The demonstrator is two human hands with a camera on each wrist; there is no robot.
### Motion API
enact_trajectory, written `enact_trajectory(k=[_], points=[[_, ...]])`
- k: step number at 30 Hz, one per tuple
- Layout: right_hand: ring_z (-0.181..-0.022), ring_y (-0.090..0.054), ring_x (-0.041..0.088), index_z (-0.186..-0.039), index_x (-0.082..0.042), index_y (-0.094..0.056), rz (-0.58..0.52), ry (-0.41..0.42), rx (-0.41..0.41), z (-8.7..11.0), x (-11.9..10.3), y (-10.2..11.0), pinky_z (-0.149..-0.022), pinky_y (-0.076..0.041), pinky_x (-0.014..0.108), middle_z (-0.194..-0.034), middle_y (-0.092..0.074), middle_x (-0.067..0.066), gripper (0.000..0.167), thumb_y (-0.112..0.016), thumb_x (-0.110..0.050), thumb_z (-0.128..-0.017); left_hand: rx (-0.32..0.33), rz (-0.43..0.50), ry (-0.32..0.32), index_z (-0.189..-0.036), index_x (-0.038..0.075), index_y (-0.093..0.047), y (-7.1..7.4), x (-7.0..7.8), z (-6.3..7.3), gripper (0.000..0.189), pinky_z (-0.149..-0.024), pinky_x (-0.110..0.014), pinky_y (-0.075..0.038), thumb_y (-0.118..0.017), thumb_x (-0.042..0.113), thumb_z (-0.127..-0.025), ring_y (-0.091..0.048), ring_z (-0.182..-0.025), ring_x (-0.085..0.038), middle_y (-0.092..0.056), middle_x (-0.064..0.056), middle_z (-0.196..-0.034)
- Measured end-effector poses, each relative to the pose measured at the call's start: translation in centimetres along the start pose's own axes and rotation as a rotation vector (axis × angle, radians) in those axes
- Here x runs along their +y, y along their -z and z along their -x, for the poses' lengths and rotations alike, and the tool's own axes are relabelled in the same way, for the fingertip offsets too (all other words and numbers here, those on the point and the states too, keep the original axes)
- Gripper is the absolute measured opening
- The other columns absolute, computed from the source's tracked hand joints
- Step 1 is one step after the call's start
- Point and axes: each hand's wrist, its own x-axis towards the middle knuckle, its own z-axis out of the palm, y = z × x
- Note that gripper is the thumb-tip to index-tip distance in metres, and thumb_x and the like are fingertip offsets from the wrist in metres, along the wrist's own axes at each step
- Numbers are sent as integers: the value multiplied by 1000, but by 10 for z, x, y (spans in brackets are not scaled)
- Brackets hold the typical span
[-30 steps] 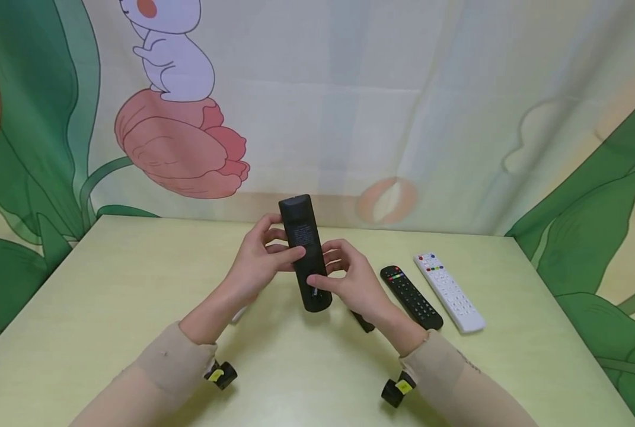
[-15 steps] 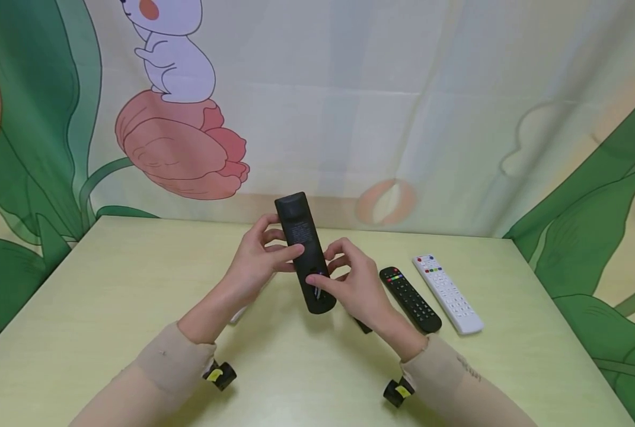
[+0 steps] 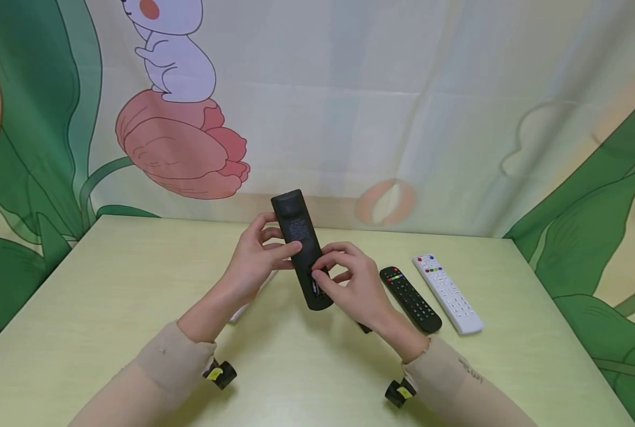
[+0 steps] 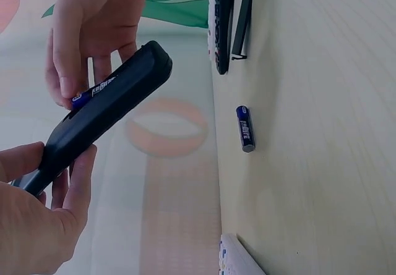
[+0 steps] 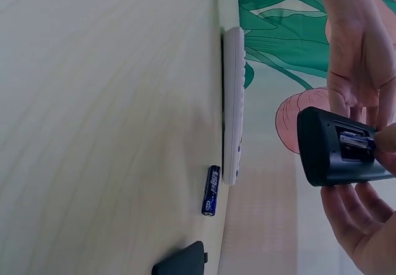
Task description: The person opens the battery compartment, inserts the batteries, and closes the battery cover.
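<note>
My left hand (image 3: 255,255) grips a black remote control (image 3: 297,228), held back side up above the table with its battery compartment uncovered. My right hand (image 3: 354,279) is at the compartment, thumb and forefinger pinching the end of a blue battery (image 4: 102,86). That end sits proud of the remote's back in the left wrist view, while the rest lies along the opening. From the right wrist view, the battery (image 5: 356,140) shows in the compartment beside the thumb. A second blue battery (image 4: 245,128) lies on the table, near the black battery cover (image 4: 242,28).
To the right on the table (image 3: 136,284) lie another black remote (image 3: 410,299) and a white remote (image 3: 449,293). A further white remote (image 3: 250,301) is partly hidden below my left hand. A printed curtain (image 3: 306,118) hangs behind the table.
The remote has shifted slightly left. My right forefinger has come from the remote's side onto its back and now meets the thumb at the battery; the left hand keeps its grip.
</note>
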Motion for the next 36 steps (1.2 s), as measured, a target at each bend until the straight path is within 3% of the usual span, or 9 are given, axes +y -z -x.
enact_trajectory(k=[3,10,17,24,30,36], points=[[-99,-63,20,-93,-8,-78,-25,-44,-21,-1,-1,1,-68,-62,33,-117,-62,5,3,-78,-11,-91,6,0,-3,-141,6,-46,-1,0,1,57,-78,-44,-62,-72,-5,-93,-73,-94,-30,-57,-21,-111],[-110,-58,23,-91,-10,-77,-96,-244,-55,-5,-4,1,-81,-61,38,-120,-61,4,5,-81,-12,-89,15,-22,-15,-141,7,-46,-3,1,3,57,-78,-43,-62,-73,-5,-92,-72,-96,-32,-56,-21,-111],[-107,-60,26,-94,-8,-64,-244,-403,-87,-7,-6,3,-85,-57,41,-115,-64,5,18,-81,-10,-88,7,-32,-29,-140,9,-48,-4,0,4,55,-78,-43,-62,-73,-4,-92,-73,-95,-31,-56,-20,-109],[-108,-58,29,-111,-4,-53,-382,-570,-100,-12,-7,7,-90,-50,39,-109,-64,12,38,-81,-2,-86,-16,-35,-50,-140,8,-49,-6,2,4,55,-79,-43,-62,-73,-5,-92,-73,-94,-31,-58,-20,-110],[-117,-53,35,-137,-1,-51,-455,-596,-153,-15,-5,7,-102,-46,44,-123,-63,15,54,-76,-1,-90,-19,-56,-55,-141,8,-48,-7,2,3,55,-79,-43,-62,-72,-5,-92,-72,-95,-31,-58,-20,-111],[-115,-52,32,-139,-1,-53,-513,-593,-169,-13,-4,7,-105,-42,47,-124,-60,15,53,-72,1,-90,-21,-80,-57,-142,9,-47,-9,4,4,56,-80,-42,-62,-72,-5,-93,-72,-96,-33,-58,-20,-113]])
